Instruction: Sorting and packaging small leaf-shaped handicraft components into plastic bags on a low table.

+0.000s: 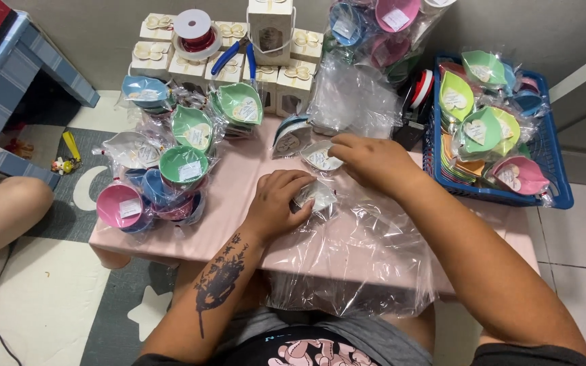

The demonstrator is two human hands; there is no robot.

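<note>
- Your left hand (281, 201) has its grip clamped on a wrapped dish (317, 196), mid-tabletop (239, 196).
- Your right hand (372, 161) pinches a white dish (321, 157) just behind it.
- Blue basket (554, 169) sits right of both.

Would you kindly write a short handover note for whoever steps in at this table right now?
Left hand: closed on a small clear-wrapped dish on the pink table.
Right hand: fingertips at a white leaf-shaped dish beside it.
Loose cellophane bags lie at the near edge.
Done: wrapped dishes are piled on the left, more fill the blue basket.
Left: the dishes at the hands; whether more remain unwrapped cannot be told.
</note>
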